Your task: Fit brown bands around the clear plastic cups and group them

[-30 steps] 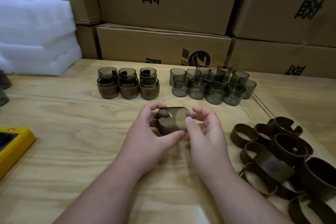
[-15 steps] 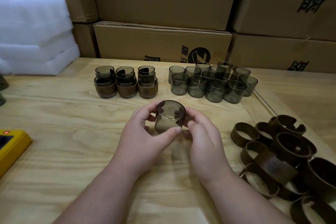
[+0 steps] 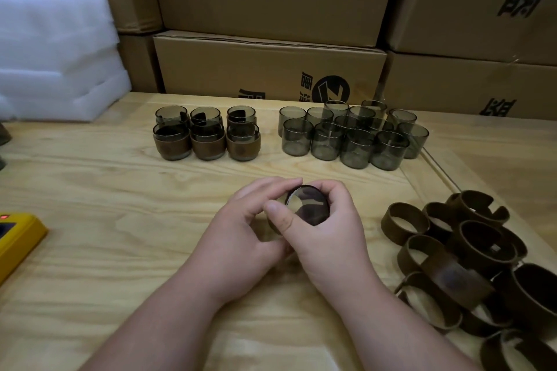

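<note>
Fingers (image 3: 271,190) of both the left hand (image 3: 241,238) and right hand (image 3: 328,235) curl round one smoky clear plastic cup (image 3: 307,208) above the pale wooden worktop (image 3: 120,190). Behind, left to right: six brown-banded cups (image 3: 208,135), bare cups (image 3: 352,135); loose brown bands (image 3: 470,262) right. The cardboard boxes (image 3: 271,69) bear Chinese print, unreadable.

I am looking at what reads as a packing or assembly workroom. Stacked brown corrugated cardboard cartons (image 3: 271,69) printed with black characters wall off the back of a pale plywood worktable (image 3: 120,205). A pile of white foam packing sheets (image 3: 57,54) sits at the left. Batches of smoky clear plastic cups (image 3: 352,132) and loose brown bands (image 3: 470,262) lie sorted on the table.
</note>
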### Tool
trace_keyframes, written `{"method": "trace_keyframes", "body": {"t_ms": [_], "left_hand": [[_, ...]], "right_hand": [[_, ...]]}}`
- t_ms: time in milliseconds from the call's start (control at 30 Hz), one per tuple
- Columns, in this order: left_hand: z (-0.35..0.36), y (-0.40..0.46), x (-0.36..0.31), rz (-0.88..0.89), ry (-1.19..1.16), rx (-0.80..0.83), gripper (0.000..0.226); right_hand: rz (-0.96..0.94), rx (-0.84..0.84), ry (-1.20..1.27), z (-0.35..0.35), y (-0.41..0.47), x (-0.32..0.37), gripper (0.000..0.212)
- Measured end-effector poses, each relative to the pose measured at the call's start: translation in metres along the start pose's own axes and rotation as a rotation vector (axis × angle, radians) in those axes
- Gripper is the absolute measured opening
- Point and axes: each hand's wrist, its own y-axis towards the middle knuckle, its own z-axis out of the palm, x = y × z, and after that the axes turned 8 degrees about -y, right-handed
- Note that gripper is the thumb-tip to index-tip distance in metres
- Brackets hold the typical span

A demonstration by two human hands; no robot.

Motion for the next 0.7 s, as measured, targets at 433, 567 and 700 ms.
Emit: {"method": "trace_keyframes", "body": {"t_ms": [433, 567, 700], "left_hand": [[-0.0009, -0.0015, 0.0019, -0.035, 0.019, 0.071, 0.082], [-0.0021, -0.0016, 0.0024, -0.066, 0.047, 0.064, 0.08], [-0.0026, -0.0013, 0.0041, -0.101, 0.006, 0.018, 0.074]], "right_hand": [[0.081, -0.137, 0.077, -0.0043, 0.007, -0.0019, 0.04], [0.119, -0.16, 0.12, -0.0036, 0.0083, 0.0008, 0.039], [0.139, -0.15, 0.145, -0.0051, 0.0095, -0.0018, 0.04]]}}
